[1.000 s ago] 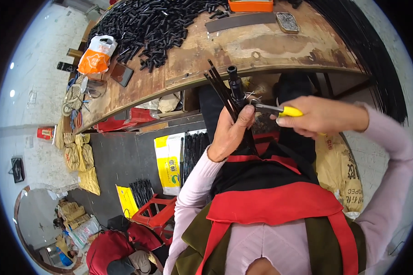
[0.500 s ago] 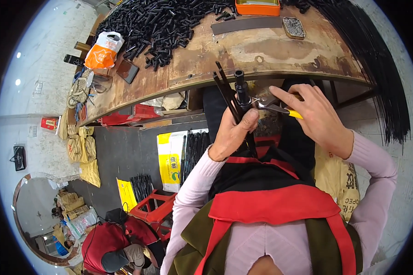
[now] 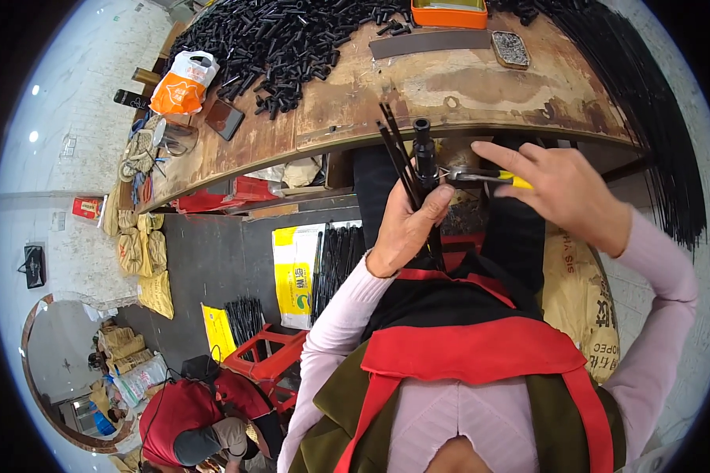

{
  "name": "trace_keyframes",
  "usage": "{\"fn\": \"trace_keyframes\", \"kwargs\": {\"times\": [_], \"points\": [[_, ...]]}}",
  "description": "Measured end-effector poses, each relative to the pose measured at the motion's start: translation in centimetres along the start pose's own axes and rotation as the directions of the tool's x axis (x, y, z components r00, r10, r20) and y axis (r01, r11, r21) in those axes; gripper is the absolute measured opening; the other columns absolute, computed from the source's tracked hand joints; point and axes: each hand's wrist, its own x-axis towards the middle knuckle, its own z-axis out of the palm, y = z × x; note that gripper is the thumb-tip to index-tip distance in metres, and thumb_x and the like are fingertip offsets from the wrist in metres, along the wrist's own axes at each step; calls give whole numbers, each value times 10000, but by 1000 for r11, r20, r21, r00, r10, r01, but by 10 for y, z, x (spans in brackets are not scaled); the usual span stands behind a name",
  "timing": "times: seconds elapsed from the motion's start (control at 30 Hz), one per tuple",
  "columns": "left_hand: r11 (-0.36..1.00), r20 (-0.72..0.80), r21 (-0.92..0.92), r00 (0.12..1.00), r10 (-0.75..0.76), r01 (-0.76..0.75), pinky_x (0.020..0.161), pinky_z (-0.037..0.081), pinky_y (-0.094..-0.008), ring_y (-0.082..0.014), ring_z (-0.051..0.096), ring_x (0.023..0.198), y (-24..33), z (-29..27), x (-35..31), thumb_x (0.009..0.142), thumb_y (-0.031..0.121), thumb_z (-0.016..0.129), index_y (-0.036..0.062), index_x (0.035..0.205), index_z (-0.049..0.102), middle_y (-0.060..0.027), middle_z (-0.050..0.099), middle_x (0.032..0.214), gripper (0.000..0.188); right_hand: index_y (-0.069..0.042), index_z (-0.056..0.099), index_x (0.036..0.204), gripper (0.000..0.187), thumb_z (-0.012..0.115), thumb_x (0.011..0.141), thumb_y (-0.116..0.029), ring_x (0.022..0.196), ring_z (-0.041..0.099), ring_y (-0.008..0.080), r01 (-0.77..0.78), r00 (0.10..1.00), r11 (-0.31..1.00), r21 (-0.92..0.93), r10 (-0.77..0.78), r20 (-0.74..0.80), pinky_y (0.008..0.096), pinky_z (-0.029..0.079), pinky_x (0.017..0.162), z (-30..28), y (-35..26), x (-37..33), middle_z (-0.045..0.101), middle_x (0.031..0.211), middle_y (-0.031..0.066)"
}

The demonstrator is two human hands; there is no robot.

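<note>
Wrapped round a black stepped tube is my left hand, its thumb lying along the tube's near side. The tube stands with its open end up. Several thin black rods rise beside it from the same grip. My right hand holds pliers with yellow handles, its index finger stretched out above them. The metal jaws of the pliers meet the tube's right side, just over my left thumb. A bit of thin wire seems to show at the jaws, too small to make out surely.
The wooden bench curves ahead, bearing a heap of short black tubes, an orange box, a small tin and a phone. Long black rods hang off its right end. A co-worker bends by a red stool.
My right hand has shifted a little to the right, and the pliers have swung to lie more level. My left hand still grips the tube and rods.
</note>
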Motion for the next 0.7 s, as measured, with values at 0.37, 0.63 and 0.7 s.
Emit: {"fn": "trace_keyframes", "kwargs": {"times": [0.37,0.63,0.7], "points": [[995,47,-80,998,-49,53,550,331,-213,-41,398,636,11,1,-11,966,161,628,46,1032,541,51,479,763,159,5,513,1146,491,747,735,-128,733,614,250,99,979,980,170,-66,-193,347,488,634,1,-15,-6,598,904,140],[999,134,-53,991,-2,9,536,325,-205,-39,400,617,0,-7,-2,965,223,642,55,1028,544,54,469,727,205,-24,511,1236,505,737,793,-113,593,645,190,-507,779,650,567,64,623,300,482,543,-46,-15,11,631,775,106],[998,149,-63,989,-3,12,534,324,-204,-39,398,610,0,-3,-6,966,231,641,55,1029,544,54,465,719,211,-33,512,1200,526,790,768,-146,589,608,89,-818,569,-14,575,-167,806,221,409,529,-28,-10,-1,571,669,-2]]}}
